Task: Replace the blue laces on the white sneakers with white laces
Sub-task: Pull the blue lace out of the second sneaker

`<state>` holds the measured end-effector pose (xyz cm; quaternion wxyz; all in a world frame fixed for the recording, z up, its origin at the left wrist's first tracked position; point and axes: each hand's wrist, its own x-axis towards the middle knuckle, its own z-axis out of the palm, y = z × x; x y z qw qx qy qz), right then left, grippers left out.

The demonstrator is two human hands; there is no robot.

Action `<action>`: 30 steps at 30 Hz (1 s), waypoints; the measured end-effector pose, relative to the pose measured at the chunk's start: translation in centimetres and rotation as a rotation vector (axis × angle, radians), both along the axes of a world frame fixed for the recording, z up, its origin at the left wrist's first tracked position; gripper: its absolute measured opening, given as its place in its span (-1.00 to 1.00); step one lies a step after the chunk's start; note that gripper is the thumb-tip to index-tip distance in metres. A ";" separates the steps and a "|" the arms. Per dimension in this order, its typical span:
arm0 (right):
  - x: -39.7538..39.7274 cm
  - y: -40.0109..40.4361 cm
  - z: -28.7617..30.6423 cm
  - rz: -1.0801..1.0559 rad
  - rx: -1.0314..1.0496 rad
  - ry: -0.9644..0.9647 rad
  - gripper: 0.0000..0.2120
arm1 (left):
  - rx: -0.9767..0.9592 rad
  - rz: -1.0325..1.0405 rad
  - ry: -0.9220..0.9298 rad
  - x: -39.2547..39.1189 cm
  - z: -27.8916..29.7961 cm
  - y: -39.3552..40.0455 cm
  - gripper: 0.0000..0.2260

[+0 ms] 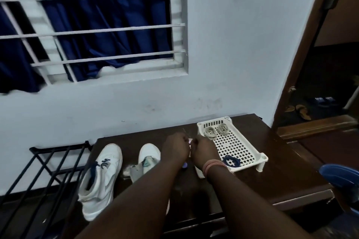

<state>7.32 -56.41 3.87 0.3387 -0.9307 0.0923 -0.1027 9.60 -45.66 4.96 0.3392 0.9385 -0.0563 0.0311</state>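
Note:
Two white sneakers stand on a dark wooden table (262, 176). The left sneaker (101, 176) has a blue lace (95, 169) in its eyelets. On the right sneaker (148, 154) no lace shows and the tongue is pulled out. My left hand (174, 149) and my right hand (204, 152) meet beyond the right sneaker, fingers curled, pinching a small pale thing (189, 141) between them; I cannot tell what it is. A white perforated tray (239, 147) to the right holds two coiled white laces (209, 132) at its far end and a coiled blue lace (231, 161) at its near end.
A black metal rack (48, 170) stands left of the table against the wall. A blue plastic object (340, 176) juts in at the right edge. Behind is a white wall with a barred window and blue curtain (97, 25). A doorway (320, 83) opens at right.

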 end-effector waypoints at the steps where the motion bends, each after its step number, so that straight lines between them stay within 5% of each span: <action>1: -0.2 1.2 0.2 0.024 0.027 0.017 -0.85 | -0.006 0.038 -0.020 -0.2 0.4 1.5 -0.87; 11: -2.3 11.4 -1.8 0.135 0.093 0.367 -0.54 | 0.180 0.440 0.002 -3.4 -0.4 17.8 -0.72; 19: -3.0 13.9 -2.1 0.005 0.073 0.396 -0.60 | 0.382 0.751 0.188 -6.9 -3.1 22.3 -0.36; 24: -2.8 16.0 -2.0 0.029 0.077 0.354 -0.71 | 0.215 0.564 0.099 -6.2 -5.3 23.8 -0.67; 30: -2.2 20.5 -1.7 0.056 0.093 0.323 -0.75 | 0.161 0.647 -0.099 -4.5 -2.9 26.5 -0.79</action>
